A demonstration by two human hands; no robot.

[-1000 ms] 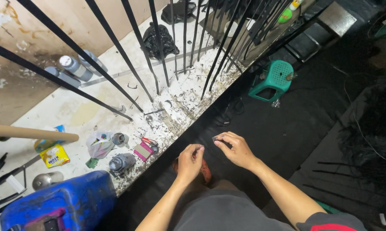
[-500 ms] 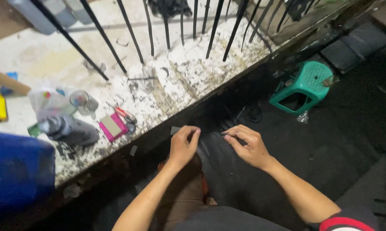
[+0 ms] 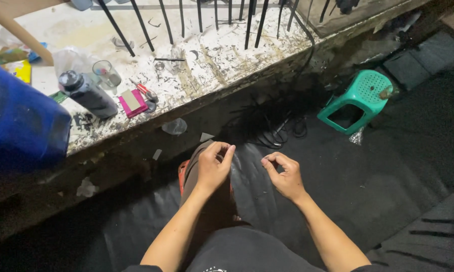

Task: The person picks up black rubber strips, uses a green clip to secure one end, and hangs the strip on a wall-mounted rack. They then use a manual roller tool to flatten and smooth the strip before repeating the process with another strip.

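bare left hand [image 3: 213,168] | pinched, maybe thread | right hand [image 3: 283,174] | curled

That paint-spattered white ledge [image 3: 222,60] is pretty cluttered: dark bottle [image 3: 88,94] lying on it, clear glass [image 3: 106,74] just behind the bottle, pink card pack [image 3: 132,103] right beside it, blue container [image 3: 20,123] on its other side.

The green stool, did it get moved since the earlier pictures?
No. The green stool sits at the same spot beside the paint-spattered ledge; only the head camera has shifted.
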